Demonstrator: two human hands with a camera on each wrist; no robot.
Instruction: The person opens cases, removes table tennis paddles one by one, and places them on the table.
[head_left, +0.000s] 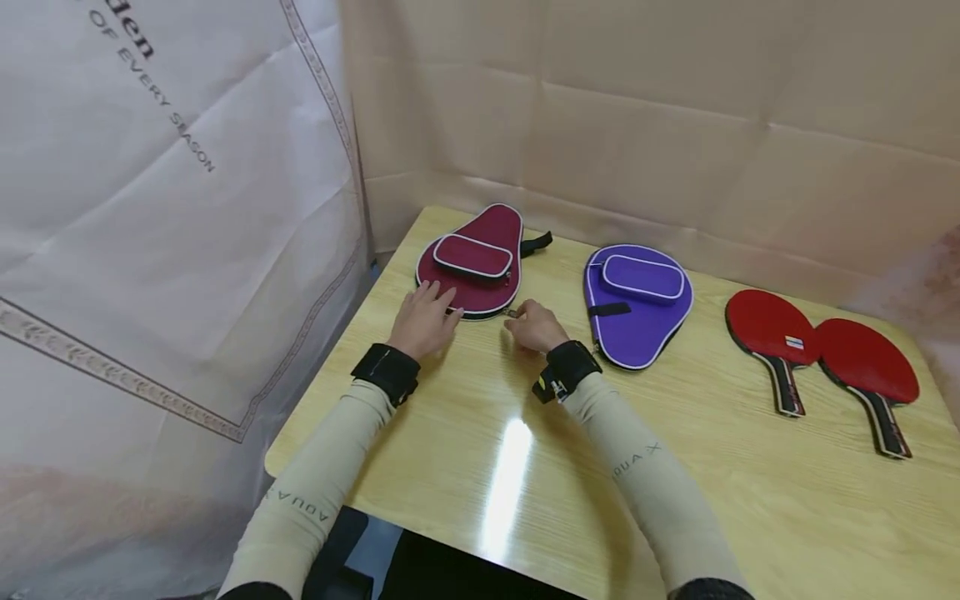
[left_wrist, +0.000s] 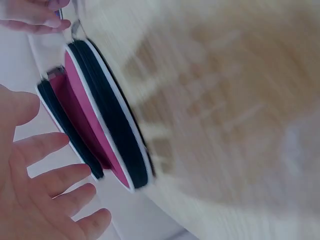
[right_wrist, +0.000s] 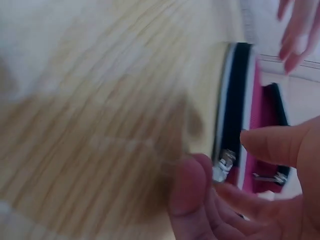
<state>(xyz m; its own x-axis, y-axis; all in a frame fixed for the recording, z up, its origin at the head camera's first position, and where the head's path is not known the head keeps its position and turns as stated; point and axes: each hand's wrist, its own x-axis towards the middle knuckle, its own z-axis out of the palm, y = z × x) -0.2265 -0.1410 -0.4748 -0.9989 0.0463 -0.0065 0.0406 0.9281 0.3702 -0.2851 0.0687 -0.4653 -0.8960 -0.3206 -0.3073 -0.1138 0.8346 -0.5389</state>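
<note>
A dark red table tennis bat case [head_left: 480, 218] with white piping and a front pocket lies at the table's far left. Beside its rounded lower edge is my left hand [head_left: 425, 321], fingers spread and relaxed; the left wrist view shows them close to the half-open pocket [left_wrist: 75, 117]. My right hand [head_left: 538, 327] is at the case's lower right corner. There, the right wrist view shows a metal zipper pull [right_wrist: 223, 167] between its thumb and bent fingers, which stand apart.
A purple bat case [head_left: 637, 333] lies right of the red one. Two red table tennis bats [head_left: 765, 321] lie farther right, blades touching or overlapping. Cloth sheets hang behind and left of the wooden table [head_left: 427, 450].
</note>
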